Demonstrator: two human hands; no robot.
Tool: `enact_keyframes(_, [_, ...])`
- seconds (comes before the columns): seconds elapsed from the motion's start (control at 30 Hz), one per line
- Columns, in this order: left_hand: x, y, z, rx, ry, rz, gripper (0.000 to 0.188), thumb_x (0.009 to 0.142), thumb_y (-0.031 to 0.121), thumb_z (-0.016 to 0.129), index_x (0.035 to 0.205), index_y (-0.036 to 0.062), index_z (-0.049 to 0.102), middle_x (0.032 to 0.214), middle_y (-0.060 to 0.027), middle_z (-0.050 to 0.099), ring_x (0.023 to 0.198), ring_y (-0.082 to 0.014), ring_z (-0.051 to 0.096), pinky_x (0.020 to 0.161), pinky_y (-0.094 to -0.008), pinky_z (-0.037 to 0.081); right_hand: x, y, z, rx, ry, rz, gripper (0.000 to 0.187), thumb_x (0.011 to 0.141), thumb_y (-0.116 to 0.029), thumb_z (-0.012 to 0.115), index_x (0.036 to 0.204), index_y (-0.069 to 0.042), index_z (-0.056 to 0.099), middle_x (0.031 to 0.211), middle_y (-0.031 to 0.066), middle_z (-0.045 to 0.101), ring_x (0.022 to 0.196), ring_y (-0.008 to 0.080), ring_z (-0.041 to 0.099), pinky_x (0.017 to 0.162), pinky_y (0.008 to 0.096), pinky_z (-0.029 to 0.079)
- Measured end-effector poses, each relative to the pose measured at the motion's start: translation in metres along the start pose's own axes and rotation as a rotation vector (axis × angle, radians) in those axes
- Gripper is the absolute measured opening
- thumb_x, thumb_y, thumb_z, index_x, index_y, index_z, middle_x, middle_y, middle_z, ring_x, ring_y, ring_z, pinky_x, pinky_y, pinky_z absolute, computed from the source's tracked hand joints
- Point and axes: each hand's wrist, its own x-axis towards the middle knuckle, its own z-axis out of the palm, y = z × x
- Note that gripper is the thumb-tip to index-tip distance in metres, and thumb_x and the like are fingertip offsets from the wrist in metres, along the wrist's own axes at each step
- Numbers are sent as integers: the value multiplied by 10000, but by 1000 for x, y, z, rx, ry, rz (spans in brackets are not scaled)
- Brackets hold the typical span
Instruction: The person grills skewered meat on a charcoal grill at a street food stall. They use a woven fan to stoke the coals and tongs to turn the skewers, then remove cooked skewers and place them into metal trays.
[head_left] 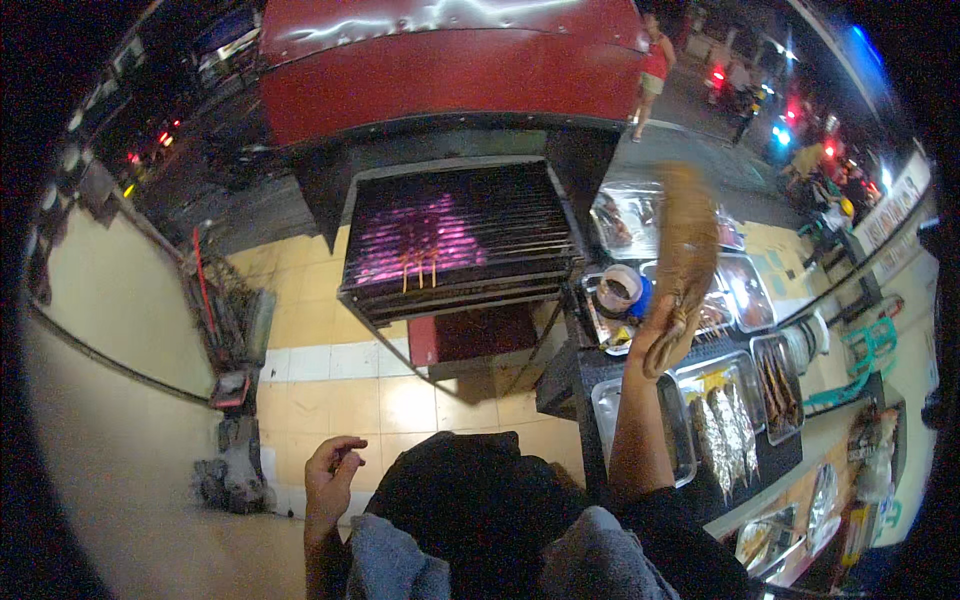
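Observation:
A charcoal grill (455, 240) with glowing coals stands ahead, with three skewers (420, 268) lying on its grate near the front. My right hand (662, 338) is raised to the right of the grill, gripping the handle of a brown woven fan (688, 240) that looks blurred. My left hand (332, 478) hangs low at the left, loosely curled and holding nothing, above the tiled floor.
A red hood (450, 60) covers the grill's back. At the right a dark table (600, 370) carries metal trays (745, 290), skewered fish (725, 425) and a small pot (620, 292). A person (655, 70) walks in the street beyond. Junk lies by the left wall (232, 400).

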Motion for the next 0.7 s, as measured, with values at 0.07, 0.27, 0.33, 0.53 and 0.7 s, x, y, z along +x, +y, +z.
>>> enact_keyframes(0.07, [1, 2, 6, 48, -5, 0, 224, 1000, 72, 621, 1197, -24, 666, 1118, -119, 742, 916, -161, 691, 863, -330, 576, -28, 5, 6, 420, -358, 367, 371, 1062, -274, 594, 1215, 60, 646, 1188, 162, 702, 1000, 238, 699, 823, 357, 586])
enact_keyframes(0.27, [8, 7, 21, 98, -11, 31, 212, 1001, 66, 618, 1185, -24, 674, 1116, -116, 740, 932, -156, 693, 873, -335, 589, -92, 18, -23, 34, -1449, 365, 306, 995, -176, 642, 1261, -31, 687, 1317, 113, 690, 1169, 273, 648, 1025, 415, 518])
enact_keyframes(0.33, [7, 7, 26, 60, 5, 4, 211, 1001, 73, 622, 1182, -21, 678, 1114, -113, 740, 933, -159, 693, 878, -336, 592, -38, 24, -34, 196, -898, 449, 297, 976, -186, 676, 1224, -24, 689, 1224, 125, 704, 1086, 274, 665, 962, 413, 541])
enact_keyframes(0.53, [10, 8, 42, 106, -3, -56, 222, 1001, 95, 639, 1190, -10, 688, 1087, -107, 740, 919, -146, 690, 858, -314, 574, -11, 15, -14, 298, -315, 466, 310, 997, -181, 639, 1241, 8, 668, 1242, 138, 688, 1118, 276, 650, 984, 417, 521])
enact_keyframes(0.7, [16, 11, 47, 124, 17, -43, 233, 989, 91, 648, 1199, 2, 698, 1039, -77, 734, 892, -134, 682, 826, -293, 547, -83, -3, -15, 121, -1675, 454, 315, 1038, -166, 571, 1279, 22, 652, 1338, 124, 661, 1231, 268, 619, 1080, 432, 476])
